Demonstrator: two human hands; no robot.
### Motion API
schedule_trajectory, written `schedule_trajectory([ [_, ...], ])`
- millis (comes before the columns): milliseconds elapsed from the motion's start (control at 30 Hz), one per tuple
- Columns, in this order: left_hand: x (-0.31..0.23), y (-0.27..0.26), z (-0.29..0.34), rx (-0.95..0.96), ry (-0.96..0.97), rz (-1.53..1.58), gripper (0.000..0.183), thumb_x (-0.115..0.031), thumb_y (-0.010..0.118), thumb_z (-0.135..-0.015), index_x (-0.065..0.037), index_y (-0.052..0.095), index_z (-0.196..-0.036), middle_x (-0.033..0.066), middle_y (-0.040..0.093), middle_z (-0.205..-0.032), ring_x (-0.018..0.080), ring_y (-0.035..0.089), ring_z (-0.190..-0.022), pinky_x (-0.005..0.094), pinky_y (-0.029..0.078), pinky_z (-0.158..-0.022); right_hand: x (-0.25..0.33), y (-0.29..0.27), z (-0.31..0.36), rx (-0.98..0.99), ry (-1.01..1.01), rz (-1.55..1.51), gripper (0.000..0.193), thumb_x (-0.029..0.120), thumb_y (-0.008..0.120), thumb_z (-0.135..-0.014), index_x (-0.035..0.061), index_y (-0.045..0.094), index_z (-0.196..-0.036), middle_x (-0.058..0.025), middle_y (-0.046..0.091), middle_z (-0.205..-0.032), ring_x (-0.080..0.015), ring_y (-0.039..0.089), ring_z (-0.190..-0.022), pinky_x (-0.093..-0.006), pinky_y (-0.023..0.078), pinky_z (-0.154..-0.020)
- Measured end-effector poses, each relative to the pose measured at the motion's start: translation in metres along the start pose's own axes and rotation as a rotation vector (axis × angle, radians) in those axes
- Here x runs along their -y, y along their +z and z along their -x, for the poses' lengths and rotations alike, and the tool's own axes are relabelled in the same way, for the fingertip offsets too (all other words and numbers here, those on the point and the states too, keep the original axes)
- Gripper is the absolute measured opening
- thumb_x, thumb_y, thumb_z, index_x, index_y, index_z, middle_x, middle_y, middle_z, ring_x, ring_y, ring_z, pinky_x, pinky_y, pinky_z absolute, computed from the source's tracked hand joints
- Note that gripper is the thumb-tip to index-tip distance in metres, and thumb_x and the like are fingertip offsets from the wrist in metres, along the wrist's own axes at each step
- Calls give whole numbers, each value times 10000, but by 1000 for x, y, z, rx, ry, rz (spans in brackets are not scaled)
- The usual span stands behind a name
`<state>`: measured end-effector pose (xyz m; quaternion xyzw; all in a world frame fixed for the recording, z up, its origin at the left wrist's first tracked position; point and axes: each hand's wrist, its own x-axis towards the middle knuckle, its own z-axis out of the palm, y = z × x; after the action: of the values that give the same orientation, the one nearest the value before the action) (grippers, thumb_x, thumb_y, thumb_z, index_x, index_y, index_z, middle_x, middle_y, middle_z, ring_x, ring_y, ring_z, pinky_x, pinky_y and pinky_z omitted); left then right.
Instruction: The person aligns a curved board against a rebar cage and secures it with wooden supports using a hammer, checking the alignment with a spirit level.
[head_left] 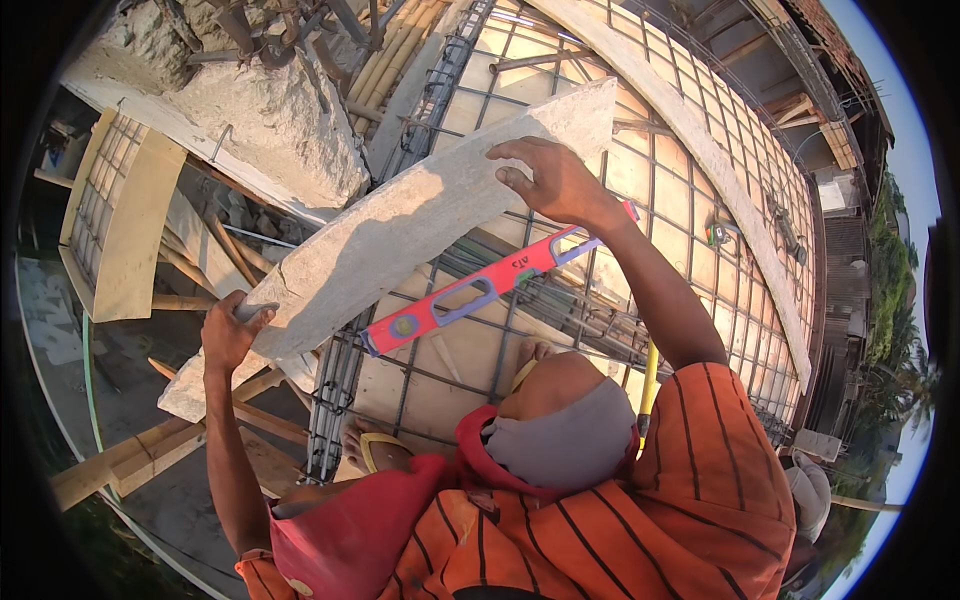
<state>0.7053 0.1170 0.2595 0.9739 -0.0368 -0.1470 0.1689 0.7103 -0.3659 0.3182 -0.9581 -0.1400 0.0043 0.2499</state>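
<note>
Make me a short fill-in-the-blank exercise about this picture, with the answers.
1. Of the left grip and the right grip, the one at the pale plank's lower end is the ____ one.
2. The main colour of the spirit level is ____.
3. The orange shirt has thin dark ____.

Missing words: left; red; stripes.
</note>
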Motion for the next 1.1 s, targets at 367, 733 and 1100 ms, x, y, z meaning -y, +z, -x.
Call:
schedule_trajectory([
  [367,-26,7,-11,110,-290,-53,763,-728,406,-866,-47,734,-971,212,698,-893,370,666,-928,437,465,-865,-113,20,190,-72,628,-115,297,182,615,-935,31,626,-1191,-144,693,-1080,-233,678,-965,-348,531,-839],
  [733,-62,80,-55,-13,-69,283,433,-386,617,-876,-23,639,-1110,191,679,-1057,346,645,-994,402,474,-897,-79,110,313,-158,854,175,543,175,730,-825,105,518,-1320,-183,561,-1258,-348,524,-1190,-448,411,-999],
  [1100,-141,138,34,156,457,-280,1070,-316,838,-683,-170,201,-1531,191,178,-1575,359,201,-1455,584,233,-1131,-87,123,444,-223,1408,102,651,214,718,-822,41,421,-1374,-228,551,-1208,-398,531,-1157,-455,423,-984],
])
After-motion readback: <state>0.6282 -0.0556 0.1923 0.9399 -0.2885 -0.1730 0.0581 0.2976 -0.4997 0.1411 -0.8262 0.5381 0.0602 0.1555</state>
